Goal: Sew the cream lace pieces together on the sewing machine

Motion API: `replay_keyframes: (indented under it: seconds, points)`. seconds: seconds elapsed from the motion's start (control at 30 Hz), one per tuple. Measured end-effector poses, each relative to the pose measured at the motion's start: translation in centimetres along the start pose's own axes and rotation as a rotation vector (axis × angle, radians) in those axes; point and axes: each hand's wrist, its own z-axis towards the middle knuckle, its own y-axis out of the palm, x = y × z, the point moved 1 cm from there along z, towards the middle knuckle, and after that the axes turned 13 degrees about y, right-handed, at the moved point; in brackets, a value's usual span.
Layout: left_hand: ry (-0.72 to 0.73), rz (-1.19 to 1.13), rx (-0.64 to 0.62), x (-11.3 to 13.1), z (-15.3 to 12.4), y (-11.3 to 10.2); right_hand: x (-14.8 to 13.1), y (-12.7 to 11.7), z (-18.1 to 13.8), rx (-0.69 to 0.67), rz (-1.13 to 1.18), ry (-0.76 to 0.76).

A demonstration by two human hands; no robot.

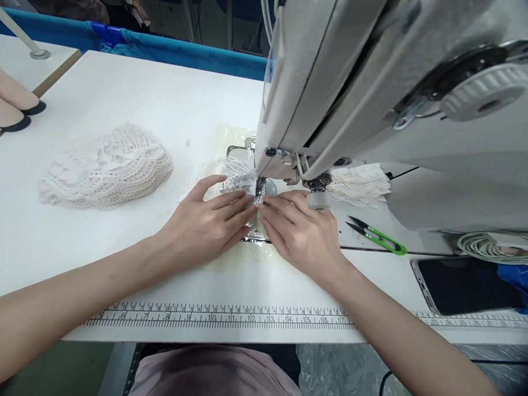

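Both hands rest on the white table in front of the needle of a grey sewing machine. My left hand lies flat, fingers stretched toward the presser foot, pressing a small piece of white lace. My right hand lies flat too, its fingertips meeting the left ones on the lace just before the needle. The lace runs under the machine head and part of it is hidden there. More lace shows behind the needle on the right.
A heap of white lace pieces lies on the left of the table. Green thread snips and a dark phone lie right of my hands. A ruler strip runs along the front edge. A blue bin edge borders the back.
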Motion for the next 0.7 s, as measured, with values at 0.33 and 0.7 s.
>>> replay_keyframes:
  seconds: [0.33,0.7]
  points:
    - [-0.033,-0.028,0.046,-0.6,0.2,0.5,0.1,0.3,0.2,-0.057,-0.033,0.061]
    - [-0.061,-0.077,0.008,-1.1,0.4,0.9,0.3,0.7,0.2,-0.065,-0.104,0.093]
